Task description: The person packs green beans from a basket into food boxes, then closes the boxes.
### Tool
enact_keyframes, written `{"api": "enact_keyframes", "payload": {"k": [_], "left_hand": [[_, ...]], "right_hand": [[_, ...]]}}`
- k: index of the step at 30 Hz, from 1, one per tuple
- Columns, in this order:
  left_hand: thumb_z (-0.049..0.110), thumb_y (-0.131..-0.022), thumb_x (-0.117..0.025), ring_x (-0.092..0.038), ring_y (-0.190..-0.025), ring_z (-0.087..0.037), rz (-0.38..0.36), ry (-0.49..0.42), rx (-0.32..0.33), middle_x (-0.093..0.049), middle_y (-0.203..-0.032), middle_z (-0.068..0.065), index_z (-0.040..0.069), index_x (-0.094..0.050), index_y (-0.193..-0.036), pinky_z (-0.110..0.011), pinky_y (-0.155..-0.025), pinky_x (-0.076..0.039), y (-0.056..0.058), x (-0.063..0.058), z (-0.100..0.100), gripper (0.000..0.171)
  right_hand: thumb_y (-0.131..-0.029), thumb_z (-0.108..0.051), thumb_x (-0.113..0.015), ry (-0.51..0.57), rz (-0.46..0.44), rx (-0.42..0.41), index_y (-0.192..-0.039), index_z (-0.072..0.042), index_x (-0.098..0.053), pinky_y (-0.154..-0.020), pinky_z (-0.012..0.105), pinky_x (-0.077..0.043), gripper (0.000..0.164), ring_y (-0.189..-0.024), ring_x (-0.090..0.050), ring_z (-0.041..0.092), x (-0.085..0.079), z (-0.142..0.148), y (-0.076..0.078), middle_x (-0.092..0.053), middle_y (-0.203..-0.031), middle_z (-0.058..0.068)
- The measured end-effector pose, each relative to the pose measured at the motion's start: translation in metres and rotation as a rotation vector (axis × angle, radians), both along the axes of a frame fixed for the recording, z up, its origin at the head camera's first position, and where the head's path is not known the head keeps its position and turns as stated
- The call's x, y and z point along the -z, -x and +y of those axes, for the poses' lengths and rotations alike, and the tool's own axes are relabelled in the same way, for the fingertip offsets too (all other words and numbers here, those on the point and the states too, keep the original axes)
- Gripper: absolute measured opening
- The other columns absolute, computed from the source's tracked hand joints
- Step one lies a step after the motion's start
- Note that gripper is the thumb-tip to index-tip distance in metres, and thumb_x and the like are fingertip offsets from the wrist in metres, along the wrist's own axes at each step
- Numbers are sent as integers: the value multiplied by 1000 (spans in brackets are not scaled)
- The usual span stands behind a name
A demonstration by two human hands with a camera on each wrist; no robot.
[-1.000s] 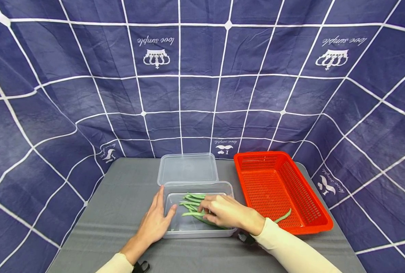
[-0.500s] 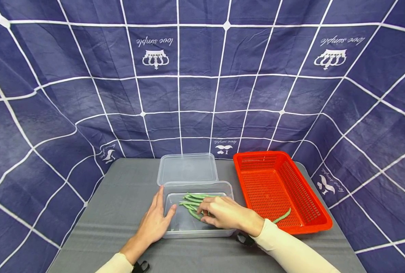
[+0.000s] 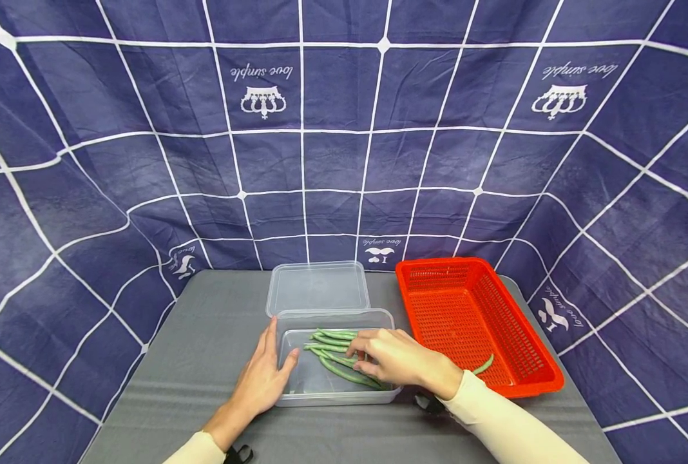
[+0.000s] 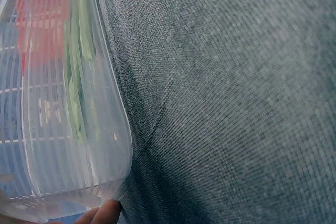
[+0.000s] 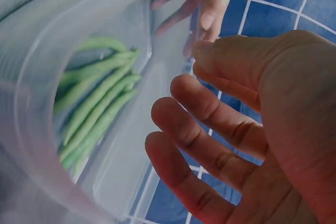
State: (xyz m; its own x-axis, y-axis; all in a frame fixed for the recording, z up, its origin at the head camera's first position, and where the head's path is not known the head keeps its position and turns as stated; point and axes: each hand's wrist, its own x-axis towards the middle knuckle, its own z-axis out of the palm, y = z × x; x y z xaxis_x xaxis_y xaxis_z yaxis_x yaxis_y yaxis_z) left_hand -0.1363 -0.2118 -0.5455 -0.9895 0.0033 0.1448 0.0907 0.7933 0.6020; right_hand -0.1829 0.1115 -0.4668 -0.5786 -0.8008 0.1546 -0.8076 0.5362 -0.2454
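Several green beans (image 3: pixel 346 372) lie side by side in a clear plastic container (image 3: pixel 338 399) in the head view. My left hand (image 3: pixel 261 374) rests along the container's left end, fingers straight and thumb at the rim. Over the right part of the container is my right hand (image 3: pixel 396 356), its fingers loosely bent above the beans. The right wrist view shows that hand (image 5: pixel 273 129) with nothing between thumb and fingers, apart from the beans (image 5: pixel 100 114). Through the container wall, the left wrist view shows beans (image 4: pixel 79 77) lengthwise.
A clear flat lid (image 3: pixel 317 290) lies right behind the container. To the right stands a red plastic basket (image 3: pixel 404 290) with a single green bean (image 3: pixel 484 365) in it, partly hidden by my right sleeve. Blue gridded cloth (image 3: pixel 332 161) walls the grey table.
My right hand has let go of a bean, which now lies in the container at the front of the bunch, and has moved slightly right. The left hand stays in place.
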Motion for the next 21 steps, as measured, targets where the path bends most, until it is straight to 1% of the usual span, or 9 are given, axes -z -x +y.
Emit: {"api": "enact_keyframes", "payload": {"k": [2,5,9,14,17,21], "left_hand": [[49,-119,-63,-55,-161,-55,-6,4,2,-37,-187,-28,6,-16,-187,-71,-124,-53,0,0,0,93],[48,-119,-63,-54,-162,-55,-14,7,0,-36,-187,-27,6,-15,-187,-71,-125,-53,0,0,-1,93],[47,-119,-65,-54,-163,-55,-27,1,-4,-35,-188,-26,7,-13,-188,-71,-125,-52,0,1,0,95],[43,-118,-68,-53,-164,-55,-40,-3,-13,-34,-188,-27,8,-12,-188,-72,-126,-51,1,3,1,96],[44,-118,-67,-53,-164,-55,-44,-3,-15,-34,-188,-27,9,-11,-188,-72,-126,-51,1,3,1,97],[45,-118,-66,-52,-164,-54,-47,-5,-14,-34,-188,-27,10,-11,-188,-72,-127,-51,0,1,2,96]], "right_hand": [[-107,-24,-86,-1,-2,13,-124,-30,-86,-67,21,-54,18,-80,-63,-6,-2,6,1,-82,-115,-11],[-107,-25,-87,5,-14,32,-124,-30,-85,-70,23,-57,18,-83,-68,-3,-5,17,4,-81,-114,-11],[-107,-25,-87,29,-27,51,-124,-28,-85,-70,23,-58,17,-86,-75,5,-10,33,9,-80,-114,-10],[-106,-23,-88,58,-13,77,-124,-27,-85,-70,23,-57,19,-82,-72,4,-16,59,16,-79,-113,-8],[-105,-21,-89,75,-19,95,-125,-25,-85,-74,26,-59,20,-86,-73,7,-20,75,21,-80,-114,-6],[-104,-20,-90,80,-42,106,-125,-25,-85,-86,31,-62,22,-94,-75,11,-24,99,27,-80,-116,-6]]}}
